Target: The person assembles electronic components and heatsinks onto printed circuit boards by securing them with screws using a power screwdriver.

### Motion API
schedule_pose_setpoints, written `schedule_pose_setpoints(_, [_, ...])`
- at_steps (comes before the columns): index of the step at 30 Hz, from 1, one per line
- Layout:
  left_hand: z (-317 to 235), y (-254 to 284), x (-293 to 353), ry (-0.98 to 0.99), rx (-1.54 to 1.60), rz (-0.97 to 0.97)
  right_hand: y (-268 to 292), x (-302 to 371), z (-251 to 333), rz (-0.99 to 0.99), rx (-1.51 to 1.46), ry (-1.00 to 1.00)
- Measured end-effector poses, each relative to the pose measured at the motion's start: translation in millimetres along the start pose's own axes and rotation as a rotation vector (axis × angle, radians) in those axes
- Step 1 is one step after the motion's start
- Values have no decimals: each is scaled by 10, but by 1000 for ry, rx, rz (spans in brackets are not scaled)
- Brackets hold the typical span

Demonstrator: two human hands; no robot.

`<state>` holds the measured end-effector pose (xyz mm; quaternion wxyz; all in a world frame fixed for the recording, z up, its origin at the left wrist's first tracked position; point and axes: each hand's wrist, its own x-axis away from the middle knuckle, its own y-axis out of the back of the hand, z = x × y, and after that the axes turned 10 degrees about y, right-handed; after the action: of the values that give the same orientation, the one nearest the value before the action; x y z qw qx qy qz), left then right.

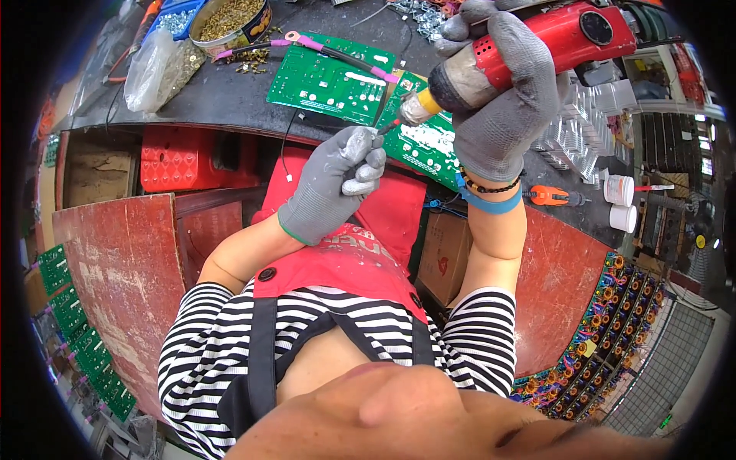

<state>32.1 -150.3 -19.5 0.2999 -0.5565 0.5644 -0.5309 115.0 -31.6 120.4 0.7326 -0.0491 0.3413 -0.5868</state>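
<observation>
My right hand (512,107), in a grey glove, is wrapped round a red power drill (556,42) with a worn, taped front. A thin dark bit (392,124) with a red band points from its chuck down to the left. At the bit's tip my left hand (337,176), also gloved, has its thumb and fingers pinched together; what they hold, if anything, is hidden. Beneath the bit lies a green circuit board (429,142), beside another green circuit board (322,80). Across them runs a black cable (337,55) with pink sleeves and a ring terminal.
A tub of brass screws (230,21), a blue bin of silver screws (175,21) and a plastic bag (162,70) stand at the back left. To the right are clear plastic parts (586,126), an orange tool (556,196) and white tubs (619,201).
</observation>
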Motion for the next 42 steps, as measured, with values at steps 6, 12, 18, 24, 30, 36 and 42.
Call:
schedule_pose_setpoints(6, [-7,0,-21,-2,-83,34,-38,31,33,-15,61,-34])
schedule_pose_setpoints(12, [-45,-4,-38,5,-157,8,-16,19,3,-17,41,-41])
schedule_pose_setpoints(18, [-35,-38,-62,61,-69,10,10,36,-7,-8,-17,-53])
schedule_pose_setpoints(24, [16,45,-86,76,-119,-7,29,29,-55,-17,-27,-72])
schedule_pose_setpoints(30, [37,132,-82,31,-90,-23,-32,14,-80,-29,8,-48])
schedule_pose_setpoints(36, [-37,194,-26,-101,-261,-156,-118,-106,-210,-70,117,-8])
schedule_pose_setpoints(42, [-414,559,46,-475,-396,-351,-115,-391,-526,14,222,-10])
